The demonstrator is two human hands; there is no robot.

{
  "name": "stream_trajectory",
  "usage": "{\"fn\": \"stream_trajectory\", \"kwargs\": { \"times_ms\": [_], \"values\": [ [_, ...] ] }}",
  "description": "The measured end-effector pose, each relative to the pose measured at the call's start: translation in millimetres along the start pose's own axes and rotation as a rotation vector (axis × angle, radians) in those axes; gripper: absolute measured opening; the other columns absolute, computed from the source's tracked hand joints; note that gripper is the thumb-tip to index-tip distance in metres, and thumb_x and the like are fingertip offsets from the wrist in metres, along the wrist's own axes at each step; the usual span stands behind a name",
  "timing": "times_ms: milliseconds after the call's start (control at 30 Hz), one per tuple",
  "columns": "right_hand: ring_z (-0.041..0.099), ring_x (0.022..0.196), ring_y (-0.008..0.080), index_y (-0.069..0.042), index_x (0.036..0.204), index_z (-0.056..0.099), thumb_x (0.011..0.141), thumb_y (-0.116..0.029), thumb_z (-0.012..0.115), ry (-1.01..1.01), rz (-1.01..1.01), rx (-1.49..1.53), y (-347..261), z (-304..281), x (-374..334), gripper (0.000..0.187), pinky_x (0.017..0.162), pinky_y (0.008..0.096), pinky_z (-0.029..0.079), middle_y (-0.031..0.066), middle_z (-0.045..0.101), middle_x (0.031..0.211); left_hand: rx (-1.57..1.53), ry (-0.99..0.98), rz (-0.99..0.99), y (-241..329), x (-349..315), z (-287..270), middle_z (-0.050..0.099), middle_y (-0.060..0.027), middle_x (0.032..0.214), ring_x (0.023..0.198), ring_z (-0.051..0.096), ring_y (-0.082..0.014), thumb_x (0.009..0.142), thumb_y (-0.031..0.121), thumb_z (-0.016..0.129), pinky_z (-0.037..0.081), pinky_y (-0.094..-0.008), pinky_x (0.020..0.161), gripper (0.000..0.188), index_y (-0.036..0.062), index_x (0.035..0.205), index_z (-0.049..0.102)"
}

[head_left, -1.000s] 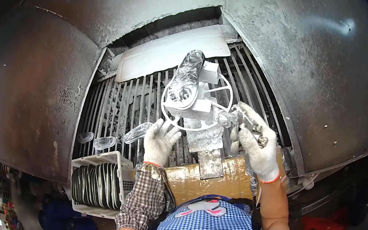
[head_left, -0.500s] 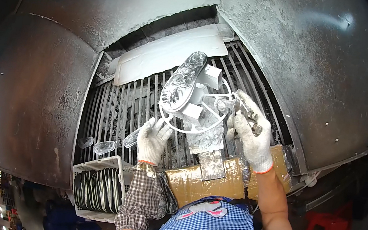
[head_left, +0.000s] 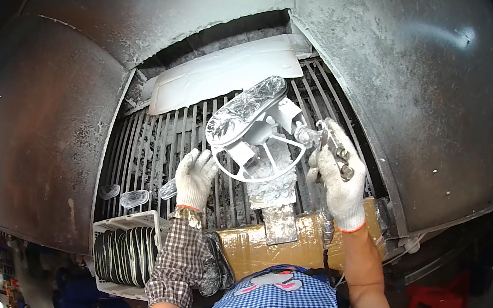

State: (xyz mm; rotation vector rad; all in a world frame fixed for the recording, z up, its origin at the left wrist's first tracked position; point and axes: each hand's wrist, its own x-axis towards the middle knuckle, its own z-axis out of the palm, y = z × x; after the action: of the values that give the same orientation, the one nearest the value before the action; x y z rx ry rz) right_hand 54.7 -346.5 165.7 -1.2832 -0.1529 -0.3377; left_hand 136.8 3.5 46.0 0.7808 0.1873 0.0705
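A shoe sole wrapped in shiny clear film [head_left: 245, 109] lies slantwise on white blocks [head_left: 240, 152] fixed to a white spoked wheel [head_left: 265, 175]. My left hand [head_left: 195, 178], in a white knit glove, is at the wheel's near left rim with fingers stretched out. Whether its fingertips touch the rim, I cannot tell. In my gloved right hand [head_left: 338, 180] is a metal spray gun [head_left: 309, 137], coated with pale residue, its nozzle pointing left toward the wheel and sole. A hose [head_left: 328, 230] hangs below it.
Under the wheel runs a powder-coated metal grate [head_left: 164, 148] between tall metal panels [head_left: 33, 128]. A white board [head_left: 226, 74] lies at the back. Small film-wrapped pads [head_left: 134, 199] rest at left. Dark soles [head_left: 123, 255] fill a white basket [head_left: 128, 220]. Taped cardboard [head_left: 239, 245] covers the front edge.
The wheel has turned clockwise, carrying the sole's far end right and its near end left. My left hand has shifted slightly left. My right hand with the spray gun stays nearly in place.
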Motion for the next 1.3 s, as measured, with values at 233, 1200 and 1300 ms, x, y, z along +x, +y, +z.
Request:
{"fn": "stream_trajectory", "kwargs": {
  "times_ms": [233, 1200, 1300],
  "values": [
    [0.060, 0.073, 0.0045, 0.007, 0.157, 0.046, 0.107, -0.008, 0.064, 0.018, -0.022, -0.045, -6.4, -5.4, 6.8, 0.055, 0.066, 0.0210, 0.052, 0.0046, 0.068, 0.103, -0.008, 0.073, 0.041, 2.9, 18.5, 2.2, 0.055, -0.0311, 0.144, 0.125, 0.062, -0.0462, 0.103, 0.031, 0.064, 0.056, -0.0546, 0.103, 0.052, -0.0034, 0.140, 0.050],
    [0.063, 0.083, 0.0043, 0.004, 0.156, 0.051, 0.105, -0.008, 0.066, -0.180, 0.046, -0.078, 0.3, 33.6, -9.0, 0.054, 0.074, 0.0229, 0.053, 0.0065, 0.076, 0.111, -0.195, 0.009, -0.250, -84.1, -79.7, 30.8, 0.067, -0.0245, 0.134, 0.122, 0.065, -0.0415, 0.103, 0.028, 0.063, 0.054, -0.0531, 0.106, 0.042, -0.0011, 0.133, 0.062],
    [0.061, 0.080, 0.0038, 0.004, 0.157, 0.050, 0.106, -0.007, 0.066, -0.131, 0.041, -0.076, 2.2, 29.8, -6.8, 0.054, 0.071, 0.0214, 0.052, 0.0055, 0.075, 0.111, -0.228, -0.011, -0.257, -80.9, -77.8, 30.6, 0.063, -0.0289, 0.138, 0.130, 0.060, -0.0476, 0.102, 0.025, 0.062, 0.050, -0.0597, 0.113, 0.037, -0.0029, 0.126, 0.064]
  ]
}}
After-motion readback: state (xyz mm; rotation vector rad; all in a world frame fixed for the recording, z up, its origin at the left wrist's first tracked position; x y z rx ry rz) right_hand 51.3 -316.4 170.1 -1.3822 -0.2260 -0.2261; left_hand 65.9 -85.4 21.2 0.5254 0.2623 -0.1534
